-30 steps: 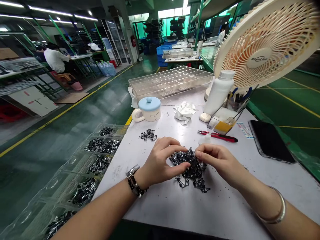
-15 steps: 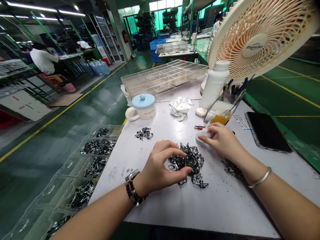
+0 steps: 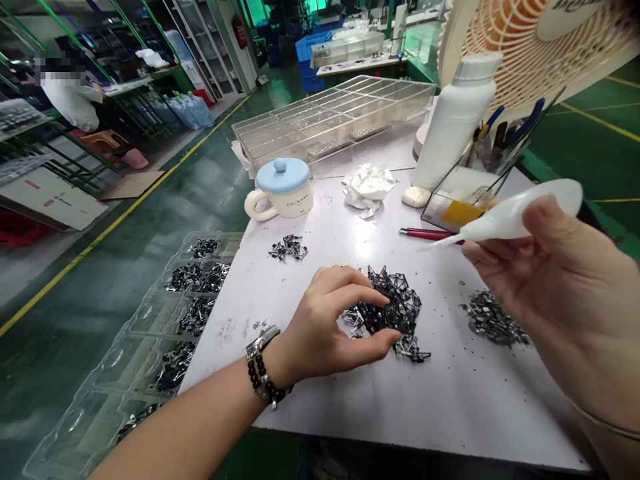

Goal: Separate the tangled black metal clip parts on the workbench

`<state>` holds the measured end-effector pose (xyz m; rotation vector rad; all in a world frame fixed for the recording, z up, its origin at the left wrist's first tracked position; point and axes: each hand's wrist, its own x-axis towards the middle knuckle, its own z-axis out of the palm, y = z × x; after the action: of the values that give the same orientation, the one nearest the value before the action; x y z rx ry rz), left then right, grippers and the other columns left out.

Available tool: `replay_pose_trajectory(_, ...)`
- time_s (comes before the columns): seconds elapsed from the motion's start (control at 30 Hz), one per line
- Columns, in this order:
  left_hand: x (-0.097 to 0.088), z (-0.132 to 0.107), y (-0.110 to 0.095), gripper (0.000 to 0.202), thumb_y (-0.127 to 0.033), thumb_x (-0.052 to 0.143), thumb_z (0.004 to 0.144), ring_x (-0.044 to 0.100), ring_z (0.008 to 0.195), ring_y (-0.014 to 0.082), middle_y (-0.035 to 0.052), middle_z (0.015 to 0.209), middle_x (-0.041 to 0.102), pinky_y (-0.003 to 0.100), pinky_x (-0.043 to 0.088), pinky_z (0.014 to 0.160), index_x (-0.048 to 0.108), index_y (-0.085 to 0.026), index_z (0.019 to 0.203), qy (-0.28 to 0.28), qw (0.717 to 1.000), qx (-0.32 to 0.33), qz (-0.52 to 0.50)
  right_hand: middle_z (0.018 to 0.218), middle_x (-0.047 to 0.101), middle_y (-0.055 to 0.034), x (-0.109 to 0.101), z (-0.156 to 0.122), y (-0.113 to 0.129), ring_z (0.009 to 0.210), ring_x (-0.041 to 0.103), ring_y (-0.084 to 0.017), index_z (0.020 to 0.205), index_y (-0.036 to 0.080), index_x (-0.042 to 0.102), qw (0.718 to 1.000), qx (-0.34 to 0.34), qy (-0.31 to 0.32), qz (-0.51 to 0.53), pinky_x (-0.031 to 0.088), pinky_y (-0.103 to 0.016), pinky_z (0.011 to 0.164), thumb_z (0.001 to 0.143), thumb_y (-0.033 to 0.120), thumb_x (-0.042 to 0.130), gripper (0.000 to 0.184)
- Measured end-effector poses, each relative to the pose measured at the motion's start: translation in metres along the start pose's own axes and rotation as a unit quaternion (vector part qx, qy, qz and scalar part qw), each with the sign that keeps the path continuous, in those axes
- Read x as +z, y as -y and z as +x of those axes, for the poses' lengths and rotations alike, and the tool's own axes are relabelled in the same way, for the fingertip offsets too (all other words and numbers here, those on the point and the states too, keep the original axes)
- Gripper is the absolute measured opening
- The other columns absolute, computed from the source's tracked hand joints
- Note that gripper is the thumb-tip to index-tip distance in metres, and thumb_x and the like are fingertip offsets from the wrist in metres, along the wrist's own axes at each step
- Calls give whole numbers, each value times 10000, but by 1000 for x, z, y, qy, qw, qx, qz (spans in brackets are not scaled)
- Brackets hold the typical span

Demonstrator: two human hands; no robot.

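My right hand point(image 3: 555, 287) grips a white squeeze bottle point(image 3: 505, 212) with a long thin nozzle. It is raised above the right side of the table, its tip angled down and left. My left hand point(image 3: 335, 327) is open, thumb and fingers curved apart with a gap between them. It rests beside a pile of small black frame-like parts point(image 3: 400, 307), and its fingertips overlap the near edge of that pile. Below my right hand lies a heap of tiny dark metallic pieces point(image 3: 493, 319). A smaller group of black parts point(image 3: 289, 248) sits farther back on the left.
Behind stand a blue-lidded mug point(image 3: 285, 190), crumpled paper point(image 3: 367, 188), a red pen point(image 3: 425, 233), a tall white bottle point(image 3: 455, 127), a tool holder point(image 3: 463, 200) and a fan point(image 3: 540, 40). A clear compartment tray point(image 3: 117, 363) with black parts is at the left. Another person point(image 3: 73, 93) sits far left.
My right hand has lifted the squeeze bottle off the table and brought it up and right, towards the camera. My left hand stays by the pile. The view has tilted down slightly.
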<state>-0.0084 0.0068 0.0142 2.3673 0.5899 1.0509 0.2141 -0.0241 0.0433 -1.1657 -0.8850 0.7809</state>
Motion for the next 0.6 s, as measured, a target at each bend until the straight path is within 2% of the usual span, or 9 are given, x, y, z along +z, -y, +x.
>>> replay_pose_trajectory(0.1, 1, 0, 1, 257, -290, 768, 698, 598, 766, 174, 55, 816, 638, 344, 504, 698, 649, -166, 889, 22, 1000, 14, 5, 646, 489, -7, 7, -11, 2, 656, 531, -123, 677, 213, 589, 997, -6, -24, 71, 463, -315, 633, 772, 289, 647, 135)
replay_pose_trajectory(0.2, 2, 0, 1, 249, -283, 762, 701, 593, 762, 170, 49, 814, 637, 342, 481, 702, 645, -168, 888, 41, 999, 29, 18, 616, 484, -17, 13, -21, 0, 653, 533, -146, 654, 193, 582, 998, -57, 2, 23, 411, -305, 567, 752, 227, 628, 114)
replay_pose_trajectory(0.33, 1, 1, -1, 255, -285, 762, 704, 601, 767, 166, 38, 820, 637, 340, 453, 714, 638, -163, 890, 56, 997, 36, 38, 628, 480, -7, 17, -28, -5, 669, 526, -147, 677, 205, 541, 998, -44, 37, 11, 376, -293, 547, 743, 259, 662, 148)
replay_pose_trajectory(0.47, 1, 1, -2, 250, -302, 753, 712, 608, 772, 170, 33, 824, 642, 342, 445, 719, 629, -178, 890, 61, 997, 34, 45, 638, 468, -3, 17, -29, -8, 691, 524, -145, 635, 203, 476, 998, -52, 37, 7, 389, -298, 575, 750, 285, 670, 240)
replay_pose_trajectory(0.6, 1, 1, -2, 251, -296, 757, 710, 609, 769, 171, 41, 818, 644, 344, 439, 716, 631, -167, 885, 60, 997, 36, 42, 636, 469, -1, 17, -30, -9, 693, 526, -141, 633, 198, 461, 998, -56, 41, 6, 387, -298, 585, 758, 258, 654, 238)
